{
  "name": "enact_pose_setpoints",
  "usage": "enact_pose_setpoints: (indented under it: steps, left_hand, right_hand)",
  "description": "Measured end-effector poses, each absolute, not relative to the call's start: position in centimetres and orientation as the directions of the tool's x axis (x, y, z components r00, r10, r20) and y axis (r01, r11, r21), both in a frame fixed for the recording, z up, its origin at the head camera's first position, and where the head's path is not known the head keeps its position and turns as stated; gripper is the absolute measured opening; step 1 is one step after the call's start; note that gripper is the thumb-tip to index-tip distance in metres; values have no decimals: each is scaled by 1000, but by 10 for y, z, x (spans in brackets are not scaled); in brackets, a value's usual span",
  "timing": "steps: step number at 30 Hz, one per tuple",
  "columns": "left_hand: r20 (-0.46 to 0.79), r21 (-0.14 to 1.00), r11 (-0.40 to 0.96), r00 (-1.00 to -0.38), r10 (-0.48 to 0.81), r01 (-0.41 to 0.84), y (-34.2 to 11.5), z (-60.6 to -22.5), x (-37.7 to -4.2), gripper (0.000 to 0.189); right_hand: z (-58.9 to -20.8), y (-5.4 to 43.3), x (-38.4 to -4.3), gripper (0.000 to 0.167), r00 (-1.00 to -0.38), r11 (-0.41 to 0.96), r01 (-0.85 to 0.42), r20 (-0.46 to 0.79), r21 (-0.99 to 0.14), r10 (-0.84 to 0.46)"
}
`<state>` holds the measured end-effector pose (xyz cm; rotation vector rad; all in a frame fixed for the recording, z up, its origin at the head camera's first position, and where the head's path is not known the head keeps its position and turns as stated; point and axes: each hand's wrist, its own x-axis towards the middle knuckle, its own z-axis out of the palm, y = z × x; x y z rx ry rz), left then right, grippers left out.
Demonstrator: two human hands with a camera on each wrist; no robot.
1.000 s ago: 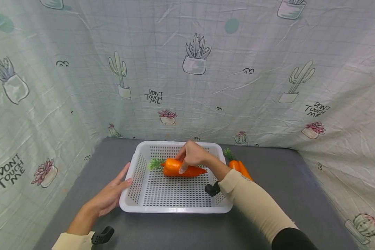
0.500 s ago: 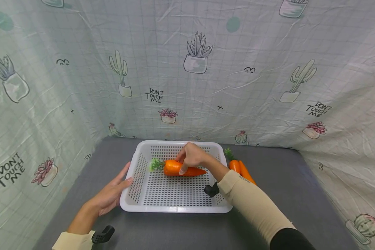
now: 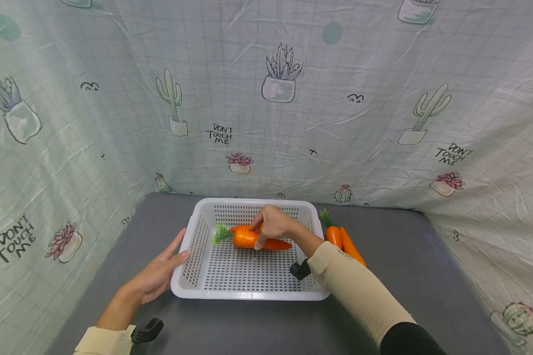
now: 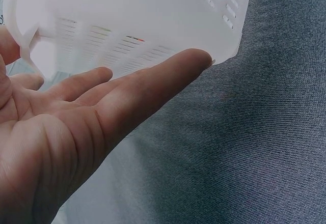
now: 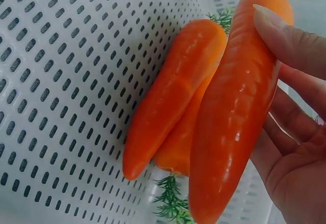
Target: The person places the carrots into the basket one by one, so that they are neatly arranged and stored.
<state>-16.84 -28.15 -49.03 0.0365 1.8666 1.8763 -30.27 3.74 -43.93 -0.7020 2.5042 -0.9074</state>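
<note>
My right hand (image 3: 273, 224) grips an orange carrot (image 5: 234, 107) with a green leafy top, thumb on one side and fingers on the other. It is over a white perforated basket (image 3: 248, 296). Below the held carrot, two more carrots lie in the basket, one (image 5: 173, 91) partly over the other (image 5: 173, 158); the held carrot hides part of them. At the basket's left side, my left hand (image 3: 160, 271) touches the outer wall with fingers extended, the thumb at the rim. The left wrist view shows these fingers (image 4: 147, 89) straight along the wall.
Just right of the basket, two more carrots (image 3: 334, 236) (image 3: 352, 248) lie on the dark grey tabletop (image 3: 399, 256), partly hidden by my right sleeve. A curtain (image 3: 248, 113) printed with potted cacti encloses the back and sides.
The held carrot and right hand have shifted slightly within the basket. A little more of the carrots beyond its right wall shows past my sleeve. My left hand stays at the rim.
</note>
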Motion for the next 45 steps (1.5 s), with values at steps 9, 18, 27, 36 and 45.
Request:
enact_pose_setpoints:
  steps: [9,18,27,36,45]
  left_hand:
    - [-306,948,36,-878,369,-315,-284,-490,-170,79]
    - [-303,949,34,-877,372,-314,-285,-491,-170,79]
    - [-300,949,27,-877,375,-313,-284,-489,-169,78]
    - [-309,947,32,-880,360,-320,-283,-490,-169,79]
    - [-320,944,43,-878,356,-327,-284,-492,-169,80]
  right_hand:
    - [-447,35,-305,44,-801,671,-322,-186,-668,-569]
    - [-451,34,-304,42,-792,668,-321,-196,-671,-578]
    - [-461,36,-306,41,-789,669,-328,-196,-667,-582]
    - [-466,32,-301,42,-788,687,-368,-182,-627,-588]
    - [-473,30,-299,39,-778,697,-409,-174,-589,-604]
